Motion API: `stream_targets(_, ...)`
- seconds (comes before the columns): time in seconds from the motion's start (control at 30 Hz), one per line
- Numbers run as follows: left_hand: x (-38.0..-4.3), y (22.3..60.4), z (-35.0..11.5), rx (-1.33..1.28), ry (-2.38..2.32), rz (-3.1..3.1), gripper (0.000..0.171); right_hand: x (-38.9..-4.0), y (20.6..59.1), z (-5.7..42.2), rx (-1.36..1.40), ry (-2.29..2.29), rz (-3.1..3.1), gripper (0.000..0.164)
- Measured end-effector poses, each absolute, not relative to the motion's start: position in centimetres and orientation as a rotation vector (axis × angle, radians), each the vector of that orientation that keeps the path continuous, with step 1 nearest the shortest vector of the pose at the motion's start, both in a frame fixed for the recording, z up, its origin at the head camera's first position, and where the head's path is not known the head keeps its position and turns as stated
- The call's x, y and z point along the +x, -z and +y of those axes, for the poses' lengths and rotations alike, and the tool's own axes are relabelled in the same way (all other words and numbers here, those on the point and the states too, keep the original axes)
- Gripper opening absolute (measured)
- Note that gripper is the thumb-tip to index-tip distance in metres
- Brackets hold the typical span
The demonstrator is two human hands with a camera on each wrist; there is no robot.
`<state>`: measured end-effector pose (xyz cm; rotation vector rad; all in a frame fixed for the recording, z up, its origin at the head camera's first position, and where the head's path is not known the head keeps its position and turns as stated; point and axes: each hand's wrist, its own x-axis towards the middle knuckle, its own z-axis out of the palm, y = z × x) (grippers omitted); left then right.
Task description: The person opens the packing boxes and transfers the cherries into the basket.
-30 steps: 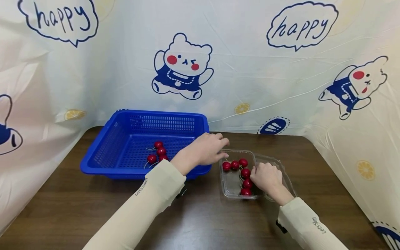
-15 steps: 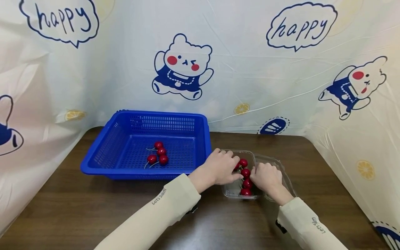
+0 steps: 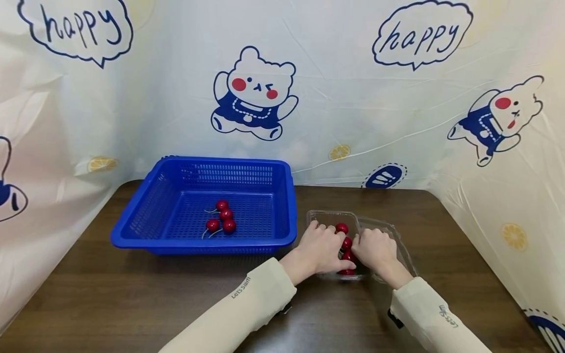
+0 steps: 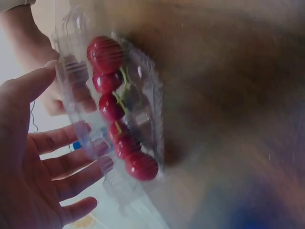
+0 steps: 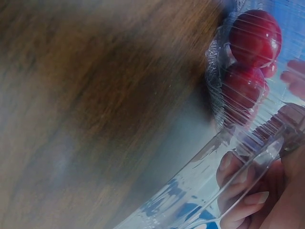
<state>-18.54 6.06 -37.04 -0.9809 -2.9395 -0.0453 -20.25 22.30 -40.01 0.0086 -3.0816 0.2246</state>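
- As the L hand (image 3: pixel 320 247) came R, from the gap beside the blue basket (image 3: pixel 198 243) to above the clear box (image 3: pixel 333 213) in abt. a sec., its fingers were spread apart w/ no cherry visibly in their grasp.
- R hand (image 3: pixel 375 249) hadn't shifted: fingers curled on the box's R edge, next to the turned-back lid (image 3: pixel 399 240), apparently to steady it.
- Red cherries (image 3: pixel 342 228), abt. six per the L wrist view, lay in a bent row in the box; from the head, the L hand hid some.
- Four more cherries (image 3: pixel 229 226) sat on the basket's floor, stems on, same no. as half a sec. earlier; nothing had been added.
- For the work, prob.: reach all but done, pick-up not yet. Whether the L fingertips touched fruit, can't tell.
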Motion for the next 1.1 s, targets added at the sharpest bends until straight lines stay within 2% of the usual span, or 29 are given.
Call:
stream_targets(0.2,-18.4,38.0,6.7,-0.991,0.056,-2.937,0.062,-20.3,40.0,22.2,0.007,-0.214,-3.079,0.04)
stream_targets(0.53,-18.4,39.3,6.8,-1.018,0.088,-2.876,0.036,-20.3,40.0,21.9,0.017,-0.224,-3.075,0.042)
stream_targets(1.1,-18.6,39.6,7.1,-1.04,0.265,-2.929,0.014,-20.2,39.8,22.2,-0.004,-0.229,-3.104,0.043)
